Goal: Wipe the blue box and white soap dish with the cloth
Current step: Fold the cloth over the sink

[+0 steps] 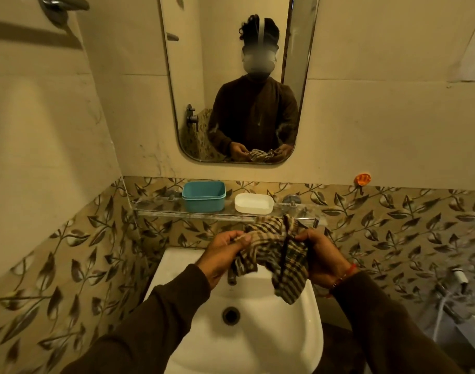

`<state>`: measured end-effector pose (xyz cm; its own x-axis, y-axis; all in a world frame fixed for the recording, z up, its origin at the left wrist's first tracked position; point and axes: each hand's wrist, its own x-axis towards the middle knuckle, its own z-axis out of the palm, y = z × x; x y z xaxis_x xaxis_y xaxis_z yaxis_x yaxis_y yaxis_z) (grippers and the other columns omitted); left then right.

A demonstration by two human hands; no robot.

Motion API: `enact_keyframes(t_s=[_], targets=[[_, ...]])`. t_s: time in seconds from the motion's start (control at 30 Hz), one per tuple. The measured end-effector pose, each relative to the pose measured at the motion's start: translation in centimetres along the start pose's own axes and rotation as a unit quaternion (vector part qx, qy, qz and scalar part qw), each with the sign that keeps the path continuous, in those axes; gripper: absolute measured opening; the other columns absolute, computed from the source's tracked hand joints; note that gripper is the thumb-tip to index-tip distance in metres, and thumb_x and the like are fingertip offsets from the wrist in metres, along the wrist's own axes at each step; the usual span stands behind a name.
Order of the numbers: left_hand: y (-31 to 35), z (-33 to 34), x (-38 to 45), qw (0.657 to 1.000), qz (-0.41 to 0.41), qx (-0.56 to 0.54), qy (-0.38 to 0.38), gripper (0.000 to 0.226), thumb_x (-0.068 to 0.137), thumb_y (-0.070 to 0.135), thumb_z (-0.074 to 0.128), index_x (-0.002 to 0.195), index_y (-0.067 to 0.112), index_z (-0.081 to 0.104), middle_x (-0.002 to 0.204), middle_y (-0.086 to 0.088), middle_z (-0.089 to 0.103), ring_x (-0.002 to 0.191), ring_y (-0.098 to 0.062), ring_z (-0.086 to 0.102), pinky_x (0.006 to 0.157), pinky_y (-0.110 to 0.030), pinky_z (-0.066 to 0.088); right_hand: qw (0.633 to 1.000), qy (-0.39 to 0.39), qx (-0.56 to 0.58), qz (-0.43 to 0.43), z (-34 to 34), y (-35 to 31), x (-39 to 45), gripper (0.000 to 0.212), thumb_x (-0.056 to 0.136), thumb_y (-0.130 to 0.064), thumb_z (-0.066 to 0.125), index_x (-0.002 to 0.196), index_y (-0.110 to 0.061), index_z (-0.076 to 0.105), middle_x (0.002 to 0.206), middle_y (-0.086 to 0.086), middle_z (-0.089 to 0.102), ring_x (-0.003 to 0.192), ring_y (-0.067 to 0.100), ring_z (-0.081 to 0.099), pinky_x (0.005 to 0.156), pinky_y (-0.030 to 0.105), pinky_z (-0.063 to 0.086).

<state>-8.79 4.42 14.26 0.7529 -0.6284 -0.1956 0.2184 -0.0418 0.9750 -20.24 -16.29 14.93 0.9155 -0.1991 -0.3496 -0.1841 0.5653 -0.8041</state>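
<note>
A checked brown-and-cream cloth (pixel 274 252) hangs bunched between both my hands above the sink. My left hand (pixel 223 252) pinches its left edge and my right hand (pixel 322 255) grips its right side. The blue box (pixel 204 196) stands open-topped on the glass shelf (pixel 160 207), behind and above my left hand. To the right of the box on the same shelf lies the white soap dish (pixel 254 203). Neither hand touches the box or the dish.
A white sink (pixel 247 333) with a drain sits below my hands, its tap mostly hidden behind the cloth. A mirror (pixel 239 76) hangs on the wall above the shelf. An orange hook (pixel 362 179) is on the right wall; a hose fitting (pixel 459 276) at far right.
</note>
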Motion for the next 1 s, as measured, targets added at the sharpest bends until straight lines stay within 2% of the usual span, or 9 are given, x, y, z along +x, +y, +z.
enact_keyframes(t_s=[0.1, 0.2, 0.37, 0.43, 0.6, 0.7, 0.8, 0.9, 1.0], targets=[[1.3, -0.4, -0.2, 0.995, 0.006, -0.098, -0.003, 0.026, 0.099, 0.022, 0.058, 0.12, 0.012, 0.068, 0.11, -0.01, 0.077, 0.096, -0.021, 0.074, 0.079, -0.036, 0.059, 0.995, 0.063, -0.068, -0.042, -0.7, 0.1, 0.3, 0.026, 0.092, -0.013, 0.054, 0.114, -0.006, 0.065, 0.113, 0.018, 0.067, 0.096, 0.029, 0.064, 0.083, 0.043, 0.052], [2.4, -0.9, -0.2, 0.987, -0.008, -0.159, -0.02, 0.028, 0.098, 0.021, 0.058, 0.122, 0.01, 0.066, 0.116, -0.016, 0.075, 0.101, -0.025, 0.073, 0.082, -0.038, 0.057, 0.954, 0.138, -0.248, -0.099, -1.2, 0.4, 0.2, 0.021, 0.092, -0.019, 0.063, 0.112, -0.016, 0.067, 0.115, 0.014, 0.068, 0.096, 0.021, 0.065, 0.072, 0.033, 0.054], [3.6, -0.3, 0.0, 0.991, -0.02, -0.114, -0.065, 0.036, 0.095, 0.028, 0.064, 0.123, 0.005, 0.067, 0.117, -0.017, 0.074, 0.107, -0.027, 0.072, 0.091, -0.04, 0.056, 0.951, -0.014, -0.259, -0.167, -0.2, 1.0, 0.4, 0.064, 0.077, -0.047, 0.075, 0.135, -0.035, 0.051, 0.133, -0.007, 0.059, 0.122, 0.012, 0.055, 0.101, 0.038, 0.046], [4.0, 0.0, 0.3, 0.991, -0.023, -0.104, -0.086, 0.038, 0.094, 0.03, 0.066, 0.121, 0.004, 0.068, 0.117, -0.019, 0.073, 0.108, -0.028, 0.071, 0.1, -0.043, 0.053, 0.944, -0.089, -0.265, -0.175, 0.4, 1.2, 0.6, 0.077, 0.075, -0.044, 0.078, 0.143, -0.034, 0.042, 0.139, -0.01, 0.055, 0.128, 0.011, 0.052, 0.105, 0.037, 0.045], [4.6, -0.2, 1.2, 0.986, -0.033, -0.146, -0.075, 0.048, 0.098, 0.033, 0.06, 0.134, 0.0, 0.059, 0.136, -0.025, 0.061, 0.12, -0.032, 0.063, 0.108, -0.047, 0.048, 0.959, -0.135, -0.231, -0.092, 1.8, 2.4, 0.6, 0.061, 0.079, -0.013, 0.078, 0.133, -0.02, 0.053, 0.115, 0.01, 0.071, 0.111, 0.03, 0.065, 0.091, 0.047, 0.055], [4.0, -0.9, 1.3, 0.977, -0.086, -0.186, -0.065, 0.046, 0.1, 0.037, 0.054, 0.121, 0.0, 0.07, 0.124, -0.026, 0.069, 0.109, -0.031, 0.071, 0.087, -0.043, 0.06, 0.957, -0.154, -0.232, -0.08, 2.3, 3.1, 0.3, 0.019, 0.083, -0.016, 0.073, 0.102, -0.015, 0.074, 0.098, 0.01, 0.075, 0.092, 0.023, 0.072, 0.074, 0.03, 0.057], [2.8, -1.9, 1.6, 0.967, -0.125, -0.214, -0.054, 0.061, 0.1, 0.051, 0.046, 0.117, -0.001, 0.073, 0.118, -0.026, 0.072, 0.104, -0.035, 0.073, 0.079, -0.044, 0.062, 0.967, -0.164, -0.166, -0.101, 2.7, 3.1, -0.1, 0.024, 0.083, -0.014, 0.071, 0.107, -0.007, 0.072, 0.106, 0.014, 0.072, 0.102, 0.027, 0.068, 0.083, 0.032, 0.056], [2.2, -2.7, 1.7, 0.983, -0.152, -0.094, -0.026, 0.082, 0.091, 0.076, 0.034, 0.14, 0.013, 0.056, 0.128, -0.023, 0.066, 0.115, -0.04, 0.063, 0.085, -0.053, 0.058, 0.965, -0.163, -0.135, -0.154, 3.3, 2.6, -0.5, 0.043, 0.086, -0.01, 0.066, 0.123, 0.008, 0.055, 0.119, 0.025, 0.061, 0.114, 0.038, 0.058, 0.1, 0.049, 0.048], [0.6, -2.8, 1.2, 0.976, -0.068, 0.203, 0.035, 0.092, 0.08, 0.09, 0.025, 0.151, 0.033, 0.035, 0.157, -0.015, 0.038, 0.138, -0.042, 0.042, 0.09, -0.059, 0.049, 0.96, -0.162, -0.132, -0.189, 4.1, 2.4, -0.6, 0.043, 0.088, -0.006, 0.06, 0.125, 0.013, 0.048, 0.118, 0.029, 0.056, 0.111, 0.042, 0.055, 0.101, 0.058, 0.041]])
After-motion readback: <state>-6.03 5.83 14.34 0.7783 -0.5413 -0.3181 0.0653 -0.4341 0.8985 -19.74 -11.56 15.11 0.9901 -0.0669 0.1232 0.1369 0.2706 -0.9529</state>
